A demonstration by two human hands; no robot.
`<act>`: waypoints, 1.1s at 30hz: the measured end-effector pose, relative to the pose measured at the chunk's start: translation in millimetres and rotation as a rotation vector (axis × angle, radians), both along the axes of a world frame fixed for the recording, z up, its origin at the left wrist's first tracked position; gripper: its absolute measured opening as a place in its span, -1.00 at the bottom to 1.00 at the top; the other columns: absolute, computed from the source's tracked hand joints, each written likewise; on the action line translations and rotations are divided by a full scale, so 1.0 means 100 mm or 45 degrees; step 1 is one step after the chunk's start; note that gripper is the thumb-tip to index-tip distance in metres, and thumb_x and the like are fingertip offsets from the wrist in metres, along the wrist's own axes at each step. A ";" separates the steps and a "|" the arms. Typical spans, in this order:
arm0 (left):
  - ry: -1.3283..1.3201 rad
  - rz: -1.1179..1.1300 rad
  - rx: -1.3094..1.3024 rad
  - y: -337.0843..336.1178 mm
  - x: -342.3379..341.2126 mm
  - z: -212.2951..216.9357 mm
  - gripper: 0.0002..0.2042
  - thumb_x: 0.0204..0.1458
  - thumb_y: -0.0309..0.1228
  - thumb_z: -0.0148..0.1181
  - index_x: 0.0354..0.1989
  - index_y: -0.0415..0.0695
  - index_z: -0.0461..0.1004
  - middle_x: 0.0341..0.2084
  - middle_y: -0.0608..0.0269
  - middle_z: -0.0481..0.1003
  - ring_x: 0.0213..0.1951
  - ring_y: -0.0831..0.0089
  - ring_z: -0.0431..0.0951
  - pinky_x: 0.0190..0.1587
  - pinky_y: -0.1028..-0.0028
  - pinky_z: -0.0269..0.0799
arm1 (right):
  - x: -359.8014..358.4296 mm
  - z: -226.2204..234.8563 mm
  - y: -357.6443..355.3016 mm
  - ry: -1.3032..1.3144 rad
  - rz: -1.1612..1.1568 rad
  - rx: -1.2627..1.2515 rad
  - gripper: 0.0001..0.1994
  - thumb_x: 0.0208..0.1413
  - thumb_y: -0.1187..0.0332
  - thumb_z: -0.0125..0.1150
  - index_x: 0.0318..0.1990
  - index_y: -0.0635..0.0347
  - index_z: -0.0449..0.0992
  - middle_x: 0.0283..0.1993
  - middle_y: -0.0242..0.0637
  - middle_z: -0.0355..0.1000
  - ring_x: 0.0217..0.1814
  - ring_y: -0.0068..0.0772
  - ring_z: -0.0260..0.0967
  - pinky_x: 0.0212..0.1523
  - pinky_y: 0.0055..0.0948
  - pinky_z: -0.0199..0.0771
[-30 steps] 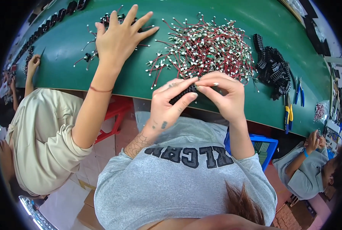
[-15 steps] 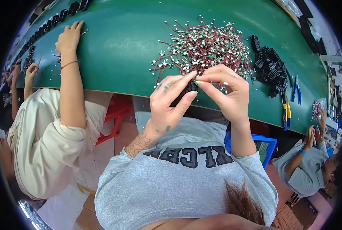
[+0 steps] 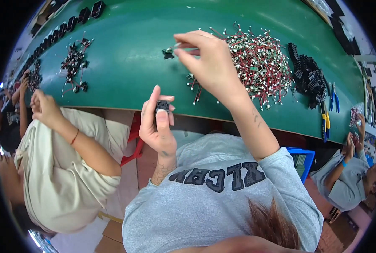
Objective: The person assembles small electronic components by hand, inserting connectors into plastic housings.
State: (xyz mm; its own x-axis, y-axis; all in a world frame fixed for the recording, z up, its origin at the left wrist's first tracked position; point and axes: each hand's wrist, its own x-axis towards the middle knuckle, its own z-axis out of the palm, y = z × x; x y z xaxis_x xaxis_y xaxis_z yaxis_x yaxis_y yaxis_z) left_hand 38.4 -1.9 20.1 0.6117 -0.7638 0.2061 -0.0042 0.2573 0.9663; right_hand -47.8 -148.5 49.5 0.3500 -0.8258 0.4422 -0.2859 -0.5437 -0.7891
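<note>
Near the table's front edge my left hand [image 3: 157,124] is closed on a dark, knobbly strip of small black plastic parts [image 3: 162,105], thumb over it. My right hand [image 3: 209,61] reaches left across the table, thumb and fingers pinched around a blurred pale wire end. From those fingertips a small black part [image 3: 168,53] hangs, or lies on the table; which one I cannot tell. Beside my right forearm a heap of red leads with white connectors [image 3: 261,67] spreads out, partly hidden by the hand.
Black linked strips [image 3: 308,78], yellow-handled pliers [image 3: 325,122] and blue-handled pliers [image 3: 334,99] lie on the green table [image 3: 133,55] at right. Wired black parts [image 3: 74,59] and a row of black cases [image 3: 72,23] are at left. Co-workers sit on both sides. A blue crate [image 3: 301,162] stands below.
My hands have parted: the right moved left and outward over the table, the left lower with the black strip. The neighbour's hand on the left drew back from the table.
</note>
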 end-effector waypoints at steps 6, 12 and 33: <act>0.053 -0.097 0.004 -0.09 0.17 -0.09 -0.60 0.08 -0.45 -0.01 0.10 -0.34 0.38 -0.29 0.09 0.50 -0.42 0.53 0.38 -0.38 0.65 0.32 | -0.46 0.07 -0.41 0.544 -0.409 -0.451 -0.79 -0.04 0.44 0.19 -0.22 0.24 0.60 -0.27 -0.30 0.53 -0.41 -0.35 0.41 -0.30 -0.47 0.45; -0.006 -0.292 0.007 -0.33 0.11 -0.12 -0.61 0.05 -0.49 -0.01 0.08 -0.34 0.40 -0.29 0.09 0.50 -0.42 0.52 0.38 -0.35 0.64 0.33 | -0.90 -0.07 -0.77 1.017 -0.422 -0.556 -0.83 -0.01 0.41 0.17 -0.26 0.23 0.59 -0.37 -0.35 0.50 -0.42 -0.31 0.39 -0.31 -0.43 0.42; 0.310 -0.802 -0.051 -0.49 -0.51 0.12 -0.72 0.01 -0.50 0.12 -0.08 -0.29 0.46 -0.10 0.02 0.48 -0.08 0.34 0.47 -0.02 0.45 0.39 | -1.42 0.20 0.29 -0.526 0.147 0.640 -0.89 0.04 0.62 0.16 -0.25 0.37 0.50 -0.38 -0.20 0.50 -0.38 -0.46 0.47 -0.33 -0.60 0.51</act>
